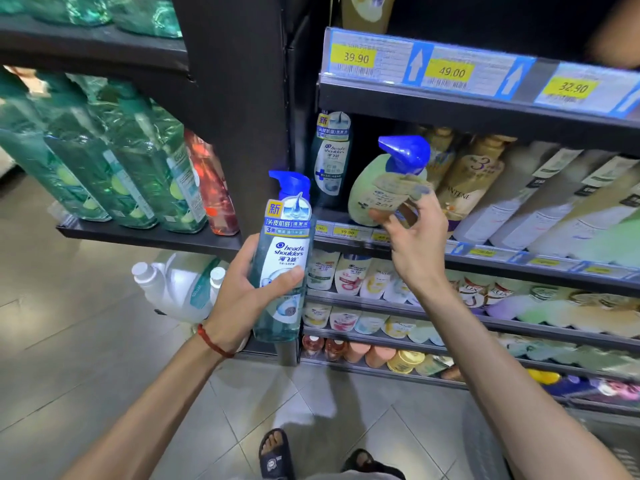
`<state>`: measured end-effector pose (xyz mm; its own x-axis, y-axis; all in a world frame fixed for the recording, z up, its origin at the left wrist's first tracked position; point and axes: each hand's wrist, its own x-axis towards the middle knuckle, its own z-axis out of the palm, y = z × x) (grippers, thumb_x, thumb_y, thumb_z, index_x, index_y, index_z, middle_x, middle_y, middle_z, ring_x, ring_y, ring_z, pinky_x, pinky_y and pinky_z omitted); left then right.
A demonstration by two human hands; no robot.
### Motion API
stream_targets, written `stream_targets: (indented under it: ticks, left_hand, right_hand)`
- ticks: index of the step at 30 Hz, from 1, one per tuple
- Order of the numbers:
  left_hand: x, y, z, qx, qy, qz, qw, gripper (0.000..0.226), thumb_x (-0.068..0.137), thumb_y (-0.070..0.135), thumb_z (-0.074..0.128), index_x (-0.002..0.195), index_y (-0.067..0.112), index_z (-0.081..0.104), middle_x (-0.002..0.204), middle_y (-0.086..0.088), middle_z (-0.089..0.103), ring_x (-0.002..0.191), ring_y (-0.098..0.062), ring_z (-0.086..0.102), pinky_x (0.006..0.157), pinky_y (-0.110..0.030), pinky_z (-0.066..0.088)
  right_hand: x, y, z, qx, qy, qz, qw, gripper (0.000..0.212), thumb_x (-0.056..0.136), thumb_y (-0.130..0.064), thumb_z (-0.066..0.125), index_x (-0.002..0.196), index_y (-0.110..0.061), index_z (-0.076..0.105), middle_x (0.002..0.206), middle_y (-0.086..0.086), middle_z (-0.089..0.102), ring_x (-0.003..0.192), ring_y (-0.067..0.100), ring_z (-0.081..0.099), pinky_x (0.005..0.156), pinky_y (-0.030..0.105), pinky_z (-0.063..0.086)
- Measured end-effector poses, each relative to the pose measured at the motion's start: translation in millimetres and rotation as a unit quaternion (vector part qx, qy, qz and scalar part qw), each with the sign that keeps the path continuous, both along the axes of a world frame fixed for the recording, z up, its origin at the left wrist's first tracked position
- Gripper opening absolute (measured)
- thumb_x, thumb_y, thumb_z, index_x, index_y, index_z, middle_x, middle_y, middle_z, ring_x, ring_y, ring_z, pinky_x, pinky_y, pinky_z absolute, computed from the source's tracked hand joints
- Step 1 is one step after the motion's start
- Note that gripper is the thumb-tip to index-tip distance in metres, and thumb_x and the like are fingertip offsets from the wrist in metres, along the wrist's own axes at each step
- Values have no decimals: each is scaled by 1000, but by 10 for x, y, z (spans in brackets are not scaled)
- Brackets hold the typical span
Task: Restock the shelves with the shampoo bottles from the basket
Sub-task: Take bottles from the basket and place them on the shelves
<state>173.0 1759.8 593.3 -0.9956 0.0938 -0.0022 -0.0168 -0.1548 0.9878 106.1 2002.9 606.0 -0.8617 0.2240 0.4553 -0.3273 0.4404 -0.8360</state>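
My left hand [242,289] grips a teal Head & Shoulders shampoo bottle [282,258] with a blue pump and holds it upright in front of the shelf post. My right hand [412,233] reaches to the middle shelf [485,258]. Its thumb and fingers pinch a pale green shampoo bottle [367,188] with a blue pump, around the tag below its neck. That bottle leans left at the shelf's front edge. Another teal Head & Shoulders bottle [330,157] stands at the shelf's far left, behind it. No basket is clearly visible.
Gold Pantene bottles [474,178] and white bottles [554,206] fill the shelf to the right. Price tags [450,72] line the shelf above. Green bottles [104,161] crowd the left rack, with white jugs [173,285] below. Lower shelves hold pouches [349,275]. A grey object [616,445] sits at lower right.
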Motion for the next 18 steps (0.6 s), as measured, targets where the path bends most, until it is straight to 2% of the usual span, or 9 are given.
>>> stream_targets:
  ticks: [2, 3, 4, 6, 8, 10, 13, 16, 18]
  left_hand:
    - [-1, -10, 7, 2, -2, 3, 1000, 55, 78, 16, 77, 130, 16, 58, 119, -5, 75, 105, -20, 71, 85, -31, 59]
    - [-2, -14, 8, 2, -2, 4, 1000, 55, 78, 16, 77, 130, 15, 58, 119, -5, 74, 106, -21, 71, 86, -32, 59]
    - [-4, -18, 6, 1, -1, 5, 1000, 55, 78, 16, 77, 130, 15, 58, 119, -5, 74, 106, -21, 71, 87, -33, 59]
    - [-7, -18, 0, -1, -3, 3, 1000, 55, 79, 17, 78, 130, 16, 59, 120, -5, 74, 108, -23, 71, 87, -34, 59]
    - [-9, -14, -2, -1, -4, 1, 1000, 55, 78, 21, 81, 128, 19, 60, 119, -4, 74, 108, -23, 71, 86, -32, 59]
    - [-17, -13, -2, -2, -3, 0, 1000, 56, 76, 26, 83, 127, 20, 60, 119, -5, 74, 107, -23, 71, 86, -33, 59]
    - [-38, -22, 9, -4, 1, -2, 1000, 56, 76, 27, 83, 128, 21, 60, 120, -5, 74, 109, -24, 71, 88, -34, 59]
    - [-63, -35, 10, -4, 3, -7, 1000, 52, 80, 19, 80, 128, 20, 60, 121, -5, 74, 110, -26, 71, 87, -34, 59]
    - [-74, -38, 4, -3, 2, -9, 1000, 51, 81, 17, 78, 129, 19, 60, 121, -6, 74, 111, -27, 71, 88, -36, 60]
  right_hand:
    - [-11, -19, -8, 12, -3, -11, 1000, 32, 84, -10, 82, 108, -27, 69, 104, -17, 61, 104, -6, 60, 90, 14, 47]
    - [-18, -34, -1, 22, -8, -20, 1000, 33, 85, -15, 82, 101, -37, 64, 98, -20, 58, 95, -11, 57, 83, 8, 42]
    - [-36, -47, 0, 24, -14, -23, 999, 31, 86, -19, 82, 98, -38, 61, 94, -21, 57, 90, -12, 55, 80, 8, 41]
    - [-82, -68, 12, 4, -31, -16, 999, 24, 87, -21, 81, 109, -22, 69, 104, -16, 66, 95, -4, 60, 84, 17, 47]
    - [-117, -96, 46, -8, -40, -12, 999, 37, 88, -19, 80, 123, -13, 70, 118, -3, 72, 107, 11, 67, 92, 30, 55]
    - [-137, -128, 66, -14, -41, -8, 999, 40, 88, -16, 80, 126, -12, 68, 122, 2, 72, 111, 13, 68, 97, 36, 57]
    - [-157, -151, 39, -7, -50, -6, 999, 44, 88, -14, 81, 130, -12, 67, 124, 3, 71, 115, 14, 68, 100, 35, 56]
    - [-169, -125, -51, 17, -68, -17, 997, 44, 89, -13, 81, 131, -12, 67, 123, 4, 71, 112, 13, 68, 97, 27, 56]
    - [-154, -112, -115, 11, -83, -28, 996, 45, 89, -10, 80, 132, -10, 65, 122, 4, 72, 110, 11, 68, 97, 27, 56]
